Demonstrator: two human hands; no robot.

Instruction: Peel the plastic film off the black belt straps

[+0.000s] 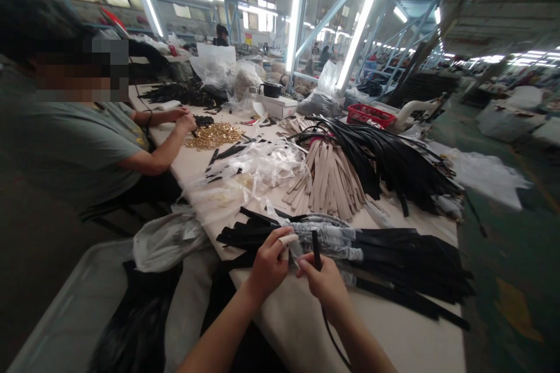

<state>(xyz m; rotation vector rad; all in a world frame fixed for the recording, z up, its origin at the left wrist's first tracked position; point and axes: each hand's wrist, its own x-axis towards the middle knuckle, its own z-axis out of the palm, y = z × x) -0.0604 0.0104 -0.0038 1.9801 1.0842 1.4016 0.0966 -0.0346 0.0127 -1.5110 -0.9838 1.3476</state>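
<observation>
Just over the near table edge, my left hand is closed, pinching one end of a clear plastic strip. Something beige covers or lies along its index finger; I cannot tell which. My right hand is closed around a narrow black strap, whose tail hangs down past the wrist. The thumb and fingertips of that hand also meet the plastic strip. Right behind both hands lie bundles of black straps, bound with clear plastic wrap.
Beige strips and more black straps are heaped farther back. Loose plastic and gold-coloured metal pieces lie to the left, where a co-worker sits. A red basket stands behind; a grey bin is at lower left.
</observation>
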